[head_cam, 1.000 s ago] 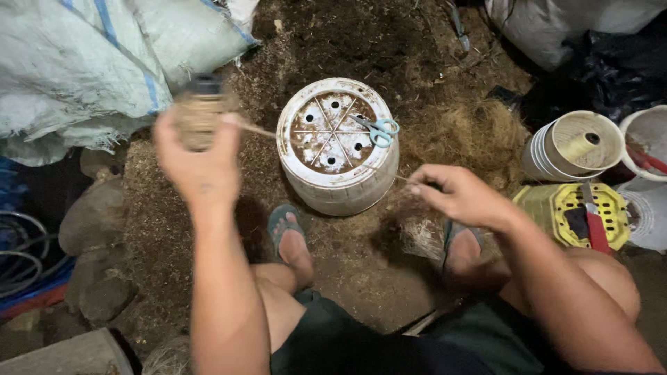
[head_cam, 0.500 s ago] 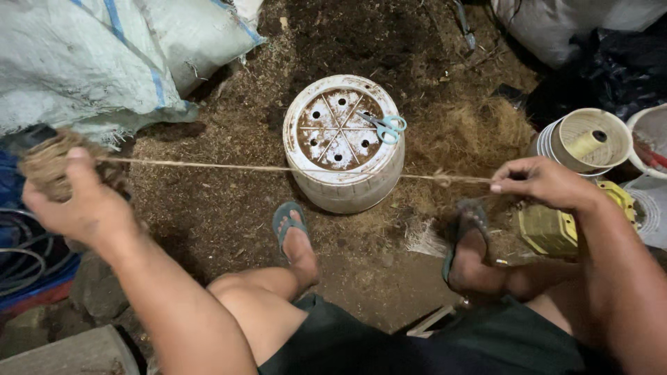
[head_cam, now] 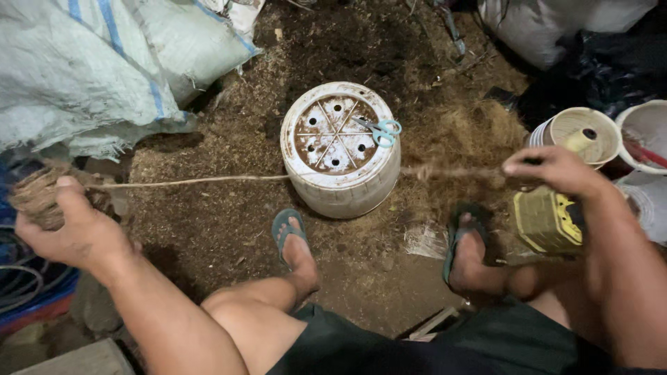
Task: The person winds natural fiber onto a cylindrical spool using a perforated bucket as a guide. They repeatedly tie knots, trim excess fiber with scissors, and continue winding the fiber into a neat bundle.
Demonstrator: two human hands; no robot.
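Observation:
My left hand grips a brown ball of twine at the far left. A length of twine runs from it across the front of an upturned white plastic pot to my right hand, which pinches the free end at the right. The strand hangs slightly slack and is blurred near the right hand. Small scissors with teal handles lie on the pot's holed bottom. My two feet in sandals rest on the dirt floor below the pot.
Woven white sacks with blue stripes lie at top left. A stack of white pots and a yellow power tool sit at the right. Coconut fibre and soil cover the ground. Blue hose lies at the lower left.
My hands have pulled apart, drawing twine off the ball. The left hand went from above the pot out to the far left; the right moved rightward with the free end.

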